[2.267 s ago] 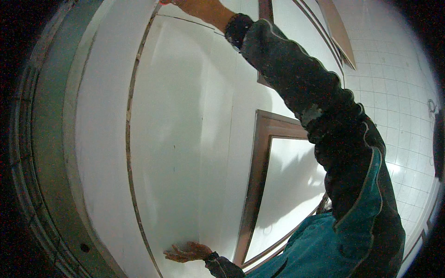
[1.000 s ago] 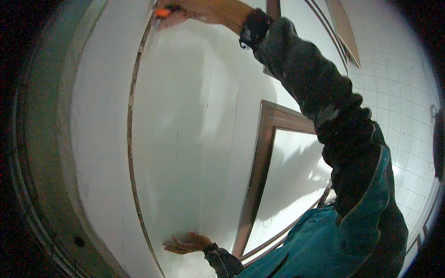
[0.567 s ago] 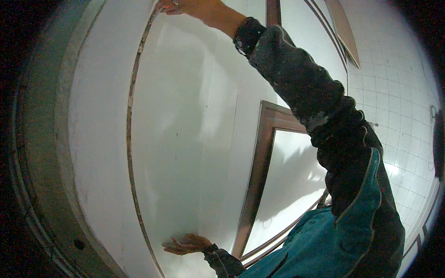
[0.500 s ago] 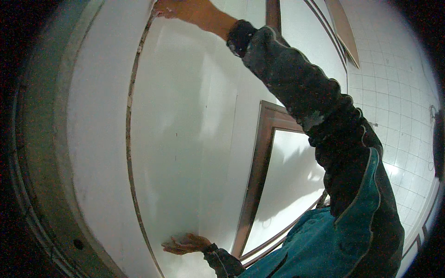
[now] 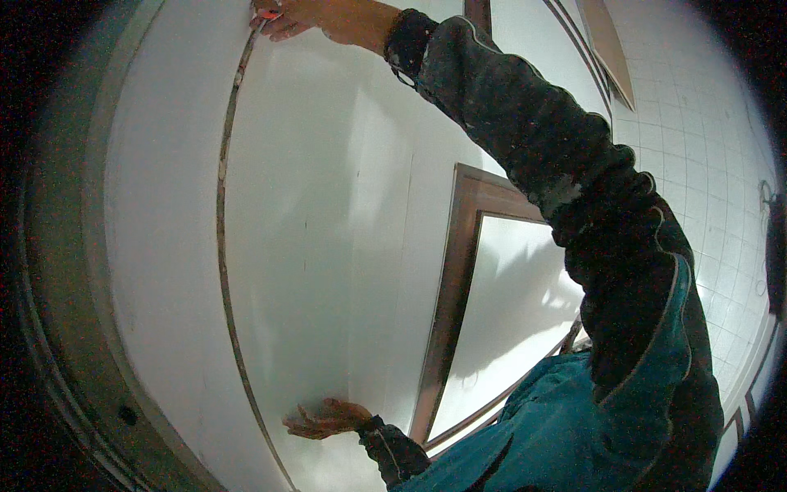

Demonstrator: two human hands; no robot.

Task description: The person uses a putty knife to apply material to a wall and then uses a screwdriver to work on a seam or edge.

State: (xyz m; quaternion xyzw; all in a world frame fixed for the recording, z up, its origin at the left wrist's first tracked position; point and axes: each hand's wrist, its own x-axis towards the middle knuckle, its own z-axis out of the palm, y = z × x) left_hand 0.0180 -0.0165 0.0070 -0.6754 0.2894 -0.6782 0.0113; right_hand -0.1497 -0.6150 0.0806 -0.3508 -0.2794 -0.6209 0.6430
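Note:
My right hand (image 5: 287, 18) is at the top of the picture, its fingers closed around a small red-and-metal tool (image 5: 268, 16). Its exact kind is hard to make out. The tool's metal end meets the top of a narrow dark gap (image 5: 222, 197), which runs down between a white strip and a broad white panel (image 5: 320, 246). Low down, my left hand (image 5: 328, 419) has its fingers stretched out and apart beside the panel, holding nothing. Whether its fingers touch the panel I cannot tell.
A brown wooden frame (image 5: 447, 328) around a white pane stands right of the panel. At the far right is a white tiled surface (image 5: 680, 164), with a tan board (image 5: 608, 53) near its top. A greenish-grey edge (image 5: 70, 246) curves along the left.
My right hand has shifted a little left along the top, and the red part of its tool now shows. The whole view has moved slightly. My left hand stays stretched out.

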